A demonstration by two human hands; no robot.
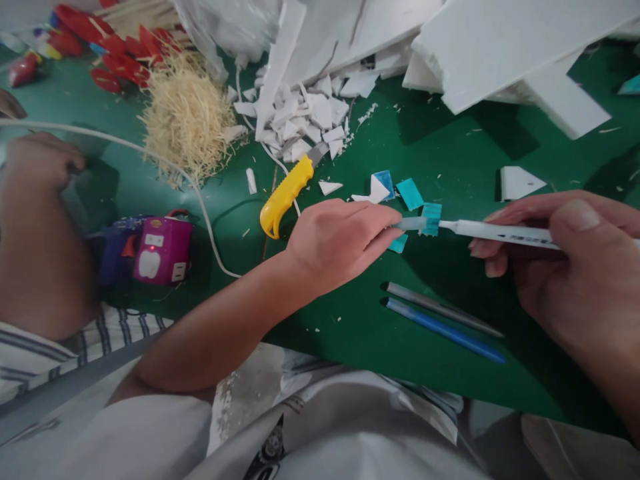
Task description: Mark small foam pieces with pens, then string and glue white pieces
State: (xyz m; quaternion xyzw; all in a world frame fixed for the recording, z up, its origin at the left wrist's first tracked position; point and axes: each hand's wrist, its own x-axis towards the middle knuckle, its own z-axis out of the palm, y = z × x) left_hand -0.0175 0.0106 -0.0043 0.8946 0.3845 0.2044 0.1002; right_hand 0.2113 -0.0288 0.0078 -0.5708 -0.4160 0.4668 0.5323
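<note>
My left hand (345, 237) is closed on a narrow pale grey strip (413, 223), whose exact kind I cannot tell. At the strip's far end is a small teal piece (431, 219). Between the fingers of my right hand (575, 247) lies a white marker pen (505, 232), its tip pointing left and close to the teal piece. A second teal piece (410, 194) and a blue piece (384, 184) lie just behind. In front of the hands rest a grey pen (445, 309) and a blue pen (445, 329), side by side.
A yellow utility knife (287, 195) lies near white foam scraps (305, 117). Large foam boards (510, 47) fill the back. Straw-like shavings (187, 120), a white cable (200, 193) and a magenta box (164, 249) are leftward. Another person's arm (43, 233) rests at far left.
</note>
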